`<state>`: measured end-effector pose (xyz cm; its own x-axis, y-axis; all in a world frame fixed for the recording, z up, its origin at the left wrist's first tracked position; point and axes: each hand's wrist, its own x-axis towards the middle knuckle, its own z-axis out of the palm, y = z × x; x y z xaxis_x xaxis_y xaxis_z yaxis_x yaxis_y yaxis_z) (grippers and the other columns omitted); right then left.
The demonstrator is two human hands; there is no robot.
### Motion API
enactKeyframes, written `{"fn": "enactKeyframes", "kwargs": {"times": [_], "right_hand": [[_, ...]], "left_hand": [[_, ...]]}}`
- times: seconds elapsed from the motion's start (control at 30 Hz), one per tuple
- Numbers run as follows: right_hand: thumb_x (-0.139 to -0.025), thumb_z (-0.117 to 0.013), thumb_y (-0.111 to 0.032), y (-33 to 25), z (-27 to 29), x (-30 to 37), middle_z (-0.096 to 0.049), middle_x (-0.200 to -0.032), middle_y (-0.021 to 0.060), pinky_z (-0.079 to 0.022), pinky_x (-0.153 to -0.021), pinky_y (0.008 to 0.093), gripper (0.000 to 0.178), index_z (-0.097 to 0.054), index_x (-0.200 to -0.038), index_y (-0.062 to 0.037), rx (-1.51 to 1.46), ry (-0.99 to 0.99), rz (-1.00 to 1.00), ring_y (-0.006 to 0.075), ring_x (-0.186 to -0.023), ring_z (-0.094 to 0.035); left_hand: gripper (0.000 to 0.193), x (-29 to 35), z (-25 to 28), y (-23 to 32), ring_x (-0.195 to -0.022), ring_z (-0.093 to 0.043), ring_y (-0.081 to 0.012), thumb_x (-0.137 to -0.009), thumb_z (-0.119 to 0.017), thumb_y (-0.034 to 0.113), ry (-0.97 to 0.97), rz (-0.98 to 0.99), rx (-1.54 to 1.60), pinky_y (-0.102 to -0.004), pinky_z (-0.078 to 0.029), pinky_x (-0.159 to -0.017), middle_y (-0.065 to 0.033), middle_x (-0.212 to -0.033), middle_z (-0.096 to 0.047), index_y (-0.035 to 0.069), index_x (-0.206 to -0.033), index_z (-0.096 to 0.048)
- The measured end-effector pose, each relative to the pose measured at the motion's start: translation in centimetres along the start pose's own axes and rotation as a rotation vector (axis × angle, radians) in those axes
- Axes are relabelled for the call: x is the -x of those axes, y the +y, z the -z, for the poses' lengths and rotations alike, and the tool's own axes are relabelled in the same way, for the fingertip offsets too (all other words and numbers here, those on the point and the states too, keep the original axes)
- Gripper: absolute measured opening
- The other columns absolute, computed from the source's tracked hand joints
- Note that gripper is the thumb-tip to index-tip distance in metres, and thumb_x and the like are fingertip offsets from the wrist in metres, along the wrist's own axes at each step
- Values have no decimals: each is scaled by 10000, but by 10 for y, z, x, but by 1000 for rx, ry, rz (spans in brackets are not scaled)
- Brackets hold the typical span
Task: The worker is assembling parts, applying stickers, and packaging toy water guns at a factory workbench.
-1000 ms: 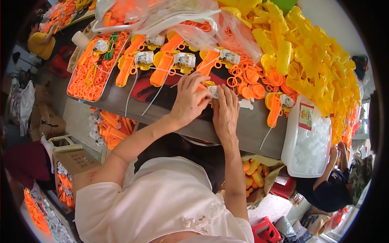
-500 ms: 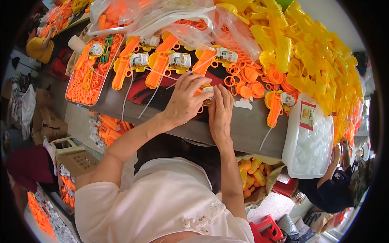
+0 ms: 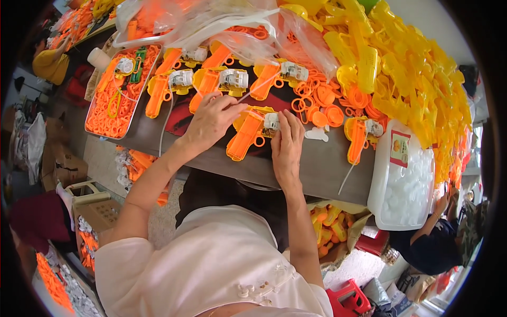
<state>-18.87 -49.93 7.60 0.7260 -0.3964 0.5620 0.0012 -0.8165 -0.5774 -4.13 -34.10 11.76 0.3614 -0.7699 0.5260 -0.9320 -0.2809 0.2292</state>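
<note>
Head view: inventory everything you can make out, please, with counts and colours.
Toy guns: at least seven; orange, yellow, white; on table, one between the hands
Tray: one, pale-rimmed, table's left
Cup: one, white, beyond tray
Clear plastic: count unclear, table's back
Discs: several, orange, right of centre
Yellow parts: countless, back right
Tub: one, white, table's right
Table: one, grey, centre
Cartons: at least two, brown, left
Stool: at least one, red, lower right
Left hand: one, bare, centre
Right hand: one, bare, centre
</note>
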Motion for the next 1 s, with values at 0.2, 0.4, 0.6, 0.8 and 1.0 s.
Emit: {"fn": "enactKeyframes", "kwargs": {"times": [0.2,0.4,0.6,0.8,1.0], "right_hand": [[-841,-576,34,1,1,3,-505,-1323,146,-384,-1024,453,451,-523,-1287,-12,55,-11,-22,357,-1223,-453],[-855,-577,-47,-2,8,7,-491,-1363,140,-309,-1058,457,440,-544,-1294,-45,127,-35,-46,335,-1269,-431],[-877,-599,-205,-39,1,-10,-458,-1408,120,-151,-1137,545,537,-466,-1377,-63,288,-139,36,294,-1345,-377],[-795,-601,-141,-34,49,34,-466,-1396,80,-81,-1142,610,567,-484,-1348,-91,362,-235,-135,297,-1379,-336],[-784,-558,-58,20,82,37,-458,-1407,90,-32,-1154,590,564,-480,-1342,-77,420,-93,-162,316,-1399,-306]], "left_hand": [[127,-11,31,31,-837,-582,-201,-796,-614,81,-48,-65,-25,-351,-441,-821,-54,-829,-562,74,-914,-660],[106,37,-2,85,-783,-556,-214,-777,-704,146,-199,-110,27,-345,-432,-731,-39,-794,-549,64,-817,-649],[185,25,20,78,-946,-562,-310,-830,-661,67,121,168,204,-395,-466,-825,-114,-1020,-588,21,-1008,-636],[165,44,18,43,-1036,-595,-297,-881,-586,-17,181,287,360,-358,-465,-910,-133,-1103,-595,4,-1040,-626],[175,17,-8,53,-1038,-574,-285,-825,-652,-11,35,98,454,-355,-473,-875,-115,-1091,-585,24,-996,-650]]}}
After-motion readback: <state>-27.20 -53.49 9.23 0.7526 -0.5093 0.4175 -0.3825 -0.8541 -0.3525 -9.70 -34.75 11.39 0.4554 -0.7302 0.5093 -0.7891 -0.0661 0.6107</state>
